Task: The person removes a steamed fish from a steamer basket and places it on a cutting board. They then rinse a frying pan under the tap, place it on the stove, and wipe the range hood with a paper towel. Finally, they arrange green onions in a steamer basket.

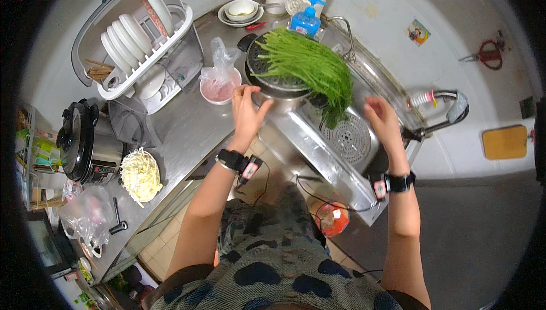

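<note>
A large bunch of long green stalks (315,60) lies over a perforated steamer tray (260,56) on a metal pot (281,103), its leafy ends hanging down on the right above the sink. My left hand (248,112) is at the pot's near left side, thumb and fingers apart; whether it touches the rim I cannot tell. Right of the bunch, my right hand (381,118) hangs over the sink, fingers bent and somewhat blurred, with nothing seen in it. A perforated metal disc (347,137) lies in the sink. Beside my left hand stands a white bowl (219,92) with pink contents and a clear plastic bag.
A dish rack (147,63) with plates stands at the back left, near an electric pressure cooker (94,148) and a bowl of pale shredded vegetable (140,175). A blue pump bottle (306,22) and stacked bowls (241,11) stand behind. The faucet (443,129) juts in at right.
</note>
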Demonstrator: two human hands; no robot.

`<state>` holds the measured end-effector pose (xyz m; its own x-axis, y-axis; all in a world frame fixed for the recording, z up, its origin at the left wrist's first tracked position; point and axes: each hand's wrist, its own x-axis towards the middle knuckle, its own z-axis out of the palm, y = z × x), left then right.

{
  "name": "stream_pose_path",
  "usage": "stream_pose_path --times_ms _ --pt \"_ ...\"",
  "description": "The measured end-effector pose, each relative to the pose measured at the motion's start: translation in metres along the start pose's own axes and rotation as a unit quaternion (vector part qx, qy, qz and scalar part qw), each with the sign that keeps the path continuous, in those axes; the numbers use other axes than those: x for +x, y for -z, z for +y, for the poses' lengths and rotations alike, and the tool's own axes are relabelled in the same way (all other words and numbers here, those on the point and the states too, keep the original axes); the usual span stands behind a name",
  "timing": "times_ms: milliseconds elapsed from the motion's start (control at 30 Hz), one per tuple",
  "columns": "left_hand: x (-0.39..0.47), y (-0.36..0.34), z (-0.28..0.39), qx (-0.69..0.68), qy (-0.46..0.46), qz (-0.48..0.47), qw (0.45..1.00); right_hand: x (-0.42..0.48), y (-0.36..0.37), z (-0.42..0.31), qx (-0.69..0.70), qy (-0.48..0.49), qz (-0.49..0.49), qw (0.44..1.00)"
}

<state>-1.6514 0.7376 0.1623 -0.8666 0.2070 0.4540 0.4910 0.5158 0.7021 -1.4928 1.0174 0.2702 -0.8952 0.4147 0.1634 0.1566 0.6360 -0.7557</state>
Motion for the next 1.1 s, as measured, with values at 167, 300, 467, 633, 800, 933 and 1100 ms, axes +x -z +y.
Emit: stream_pose_path --times_ms 167,300,467,633,800,933,1100 --pt "0.021 -0.001 0.005 0.079 -0.069 -0.036 0.994 0.137 -0.025 0.008 -0.081 0.066 -0.04 0.994" --pt "0.028 -0.005 0.003 0.165 -0.106 -0.098 0.976 0.217 -0.064 0.023 -0.213 0.05 -0.168 0.961" --pt "0.037 -0.012 0.003 0.168 -0.147 -0.155 0.962 0.26 -0.096 0.038 -0.257 -0.033 -0.219 0.941" --pt "0.04 -0.007 0.005 0.153 -0.153 -0.165 0.962 0.274 -0.112 0.047 -0.219 -0.038 -0.263 0.939" --pt "0.043 -0.007 0.002 0.14 -0.165 -0.169 0.962 0.278 -0.117 0.059 -0.18 0.027 -0.272 0.945" --pt "0.045 -0.006 0.001 0.12 -0.157 -0.175 0.965 0.279 -0.127 0.059 -0.216 0.061 -0.264 0.938" --pt "0.037 -0.006 -0.004 0.097 -0.146 -0.128 0.976 0.283 -0.133 0.063 -0.153 0.034 -0.287 0.945"
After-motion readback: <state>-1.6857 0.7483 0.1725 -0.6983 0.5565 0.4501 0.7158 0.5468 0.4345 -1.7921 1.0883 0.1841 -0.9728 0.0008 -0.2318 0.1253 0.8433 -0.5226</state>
